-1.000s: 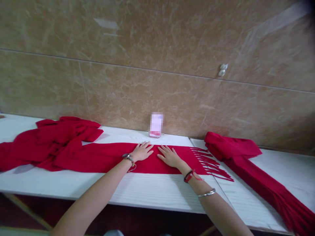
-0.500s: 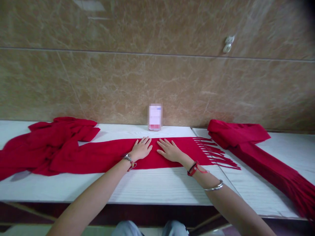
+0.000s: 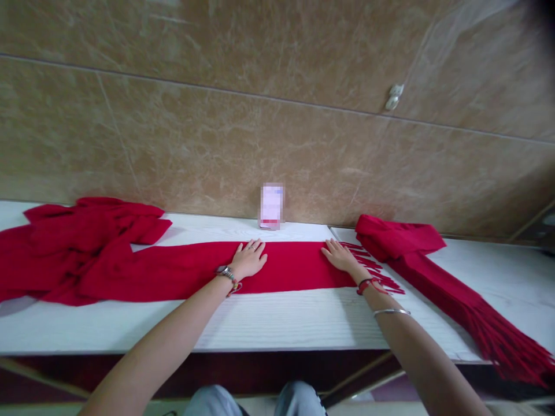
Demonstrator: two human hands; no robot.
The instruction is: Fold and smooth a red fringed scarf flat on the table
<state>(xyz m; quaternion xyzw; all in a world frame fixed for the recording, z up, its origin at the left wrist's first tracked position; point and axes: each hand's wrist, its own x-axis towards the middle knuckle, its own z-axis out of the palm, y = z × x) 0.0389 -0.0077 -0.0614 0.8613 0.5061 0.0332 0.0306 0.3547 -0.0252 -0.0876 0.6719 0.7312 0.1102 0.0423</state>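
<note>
Nearest, your two knees (image 3: 212, 400), in pale blue cloth, below the front edge of one white tabletop (image 3: 277, 323). On your right forearm, one silver bangle (image 3: 391, 312); at the wrist, a red band (image 3: 365, 285). On your left wrist, one watch (image 3: 223, 270) and a beaded bracelet. Your left hand (image 3: 248, 259), palm down, fingers slightly spread, rests on the red scarf (image 3: 295, 266), about mid-table. Your right hand (image 3: 342, 257), also flat, fingers a little parted, touches the same scarf just beside its fringed end. Leftward, the cloth runs into a rumpled heap; rightward lies a second red scarf (image 3: 437, 280), folded over. Beyond: one blurred phone (image 3: 272, 205), upright near the marbled wall (image 3: 277, 144), which bears a small white figure (image 3: 394, 97).
</note>
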